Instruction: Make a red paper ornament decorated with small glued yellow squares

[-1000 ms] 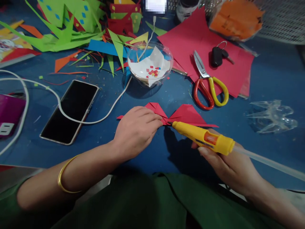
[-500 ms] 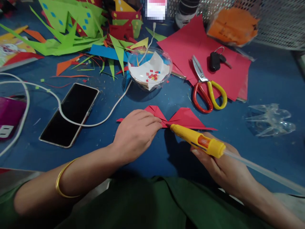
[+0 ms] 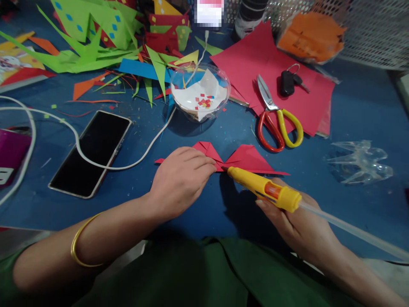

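A folded red paper (image 3: pixel 251 158) with two peaks lies on the blue tabletop. My left hand (image 3: pixel 181 181) bends over its left part, fingers together and holding it down; the fingertips are partly hidden. My right hand (image 3: pixel 298 217) is closed around a yellow hot glue gun (image 3: pixel 260 183) with a long clear glue stick in its back. The gun's nozzle meets or nearly meets the paper's lower edge at the middle, just right of my left fingertips. Its grip is mostly hidden by the gun's body.
Beyond the paper stands a clear plastic bowl (image 3: pixel 209 108) with small paper bits. Scissors (image 3: pixel 270 113) and keys (image 3: pixel 289 83) rest on red sheets (image 3: pixel 238 55). A phone (image 3: pixel 91 153) lies left under a white cable (image 3: pixel 131 167). Clear spiky plastic (image 3: pixel 362 160) is at right, green paper pieces (image 3: pixel 84 57) behind.
Almost nothing differs. The view has shifted slightly, while both hands, the glue gun and the folded red paper keep the same positions to one another.
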`<state>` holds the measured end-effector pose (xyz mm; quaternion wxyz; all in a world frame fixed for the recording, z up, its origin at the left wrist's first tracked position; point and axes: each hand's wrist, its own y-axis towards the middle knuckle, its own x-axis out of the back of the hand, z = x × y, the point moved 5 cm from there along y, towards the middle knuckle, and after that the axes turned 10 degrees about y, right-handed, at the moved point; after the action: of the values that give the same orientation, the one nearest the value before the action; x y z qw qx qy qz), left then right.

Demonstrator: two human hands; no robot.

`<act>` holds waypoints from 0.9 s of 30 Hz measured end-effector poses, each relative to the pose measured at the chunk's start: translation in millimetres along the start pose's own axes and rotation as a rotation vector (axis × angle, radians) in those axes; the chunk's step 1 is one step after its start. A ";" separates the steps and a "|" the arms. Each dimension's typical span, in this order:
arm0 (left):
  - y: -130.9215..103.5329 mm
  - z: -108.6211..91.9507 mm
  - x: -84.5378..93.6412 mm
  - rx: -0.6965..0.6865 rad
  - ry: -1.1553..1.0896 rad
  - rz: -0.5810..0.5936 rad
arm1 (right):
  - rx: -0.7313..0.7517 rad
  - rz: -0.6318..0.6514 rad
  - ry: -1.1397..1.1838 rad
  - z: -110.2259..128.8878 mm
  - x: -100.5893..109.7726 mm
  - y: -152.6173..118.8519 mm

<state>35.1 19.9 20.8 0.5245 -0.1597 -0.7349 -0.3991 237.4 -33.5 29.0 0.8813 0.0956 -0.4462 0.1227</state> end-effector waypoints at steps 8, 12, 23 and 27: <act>1.7 0.4 -1.1 -0.001 0.008 0.001 | 0.035 -0.006 -0.081 2.0 2.3 1.0; 0.1 0.2 -0.2 0.009 0.012 0.011 | 0.032 0.007 -0.083 2.4 1.6 1.2; 1.7 -0.1 0.0 0.004 0.006 0.001 | 0.007 0.006 -0.088 -0.3 2.7 -3.2; 1.8 -0.3 1.3 0.012 0.007 0.018 | -0.017 -0.013 -0.035 -3.0 8.4 -3.9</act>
<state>35.9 20.6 22.8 0.5316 -0.1619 -0.7340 -0.3904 245.7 -35.3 33.9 0.8750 0.0931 -0.4619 0.1113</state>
